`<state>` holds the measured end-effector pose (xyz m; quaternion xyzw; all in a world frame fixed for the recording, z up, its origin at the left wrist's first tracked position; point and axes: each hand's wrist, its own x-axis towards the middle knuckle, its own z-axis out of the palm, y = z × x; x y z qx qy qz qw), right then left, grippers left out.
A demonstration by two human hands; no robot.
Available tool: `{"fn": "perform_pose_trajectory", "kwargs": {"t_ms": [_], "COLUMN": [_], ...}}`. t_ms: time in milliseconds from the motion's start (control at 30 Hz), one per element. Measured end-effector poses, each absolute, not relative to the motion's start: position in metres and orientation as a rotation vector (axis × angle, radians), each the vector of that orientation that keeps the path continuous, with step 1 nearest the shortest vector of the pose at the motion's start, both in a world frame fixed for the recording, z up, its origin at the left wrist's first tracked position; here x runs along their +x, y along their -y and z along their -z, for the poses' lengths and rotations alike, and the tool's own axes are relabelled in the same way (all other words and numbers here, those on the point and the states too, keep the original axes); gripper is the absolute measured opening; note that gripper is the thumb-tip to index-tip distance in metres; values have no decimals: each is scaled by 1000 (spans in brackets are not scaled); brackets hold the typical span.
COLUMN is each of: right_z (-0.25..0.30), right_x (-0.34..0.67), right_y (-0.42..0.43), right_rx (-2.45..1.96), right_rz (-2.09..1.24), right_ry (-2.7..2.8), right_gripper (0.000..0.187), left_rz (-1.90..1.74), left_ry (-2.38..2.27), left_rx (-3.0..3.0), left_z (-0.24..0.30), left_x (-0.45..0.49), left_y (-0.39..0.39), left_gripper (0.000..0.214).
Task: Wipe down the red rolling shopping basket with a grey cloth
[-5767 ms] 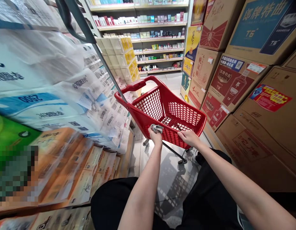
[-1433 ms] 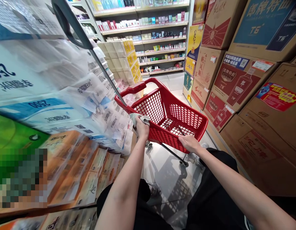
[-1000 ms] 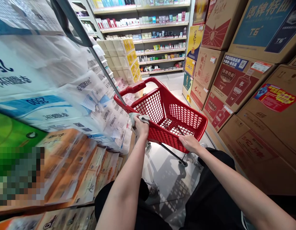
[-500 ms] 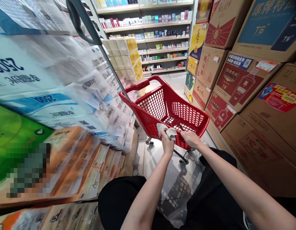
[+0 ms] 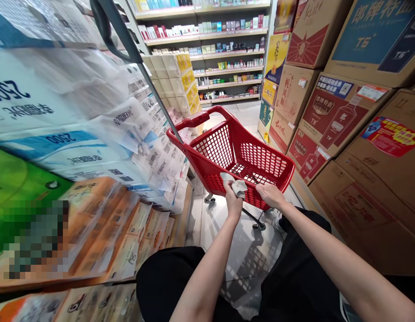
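Observation:
A red plastic shopping cart (image 5: 252, 158) with a lattice basket stands in front of my knees. My left hand (image 5: 233, 197) is closed on a crumpled pale cloth (image 5: 239, 188), which lies against the near side of the basket. Just to the right, my right hand (image 5: 271, 195) grips the basket's near rim, its fingers curled over the edge. The basket shows bare lattice inside. A grey pole with a dark looped handle (image 5: 135, 53) rises by the cart's left end; where its foot ends is hidden.
Wrapped tissue packs (image 5: 150, 152) are stacked close on the left, with orange packs (image 5: 103, 223) nearer me. Cardboard cartons (image 5: 344, 116) form a wall on the right. Shelves of small boxed goods (image 5: 207, 38) stand at the back. Cart wheels (image 5: 259, 226) rest on the tiled floor.
The cart's right end and my right hand have shifted very slightly to the right. My left hand keeps the cloth at nearly the same spot on the basket.

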<state>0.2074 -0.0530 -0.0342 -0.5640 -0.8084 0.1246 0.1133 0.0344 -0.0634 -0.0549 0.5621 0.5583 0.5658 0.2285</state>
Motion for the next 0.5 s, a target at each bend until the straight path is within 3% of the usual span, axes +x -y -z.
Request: {"fn": "perform_pose_trajectory", "kwargs": {"t_ms": [133,500], "right_z": [33,33], "right_x": [211,209], "right_y": [60,60], "right_rx": [-1651,-1644], "right_rz": [-374,-357], "right_ry": [2399,2414], "right_gripper": [50,46], "left_rz": [-1690,-1509], "left_ry": [-1688,-1807], "left_rx": [1429,1426], "left_z": [52,60], "left_x": [17,23], "left_y": [43,49], "left_gripper": [47,61]}}
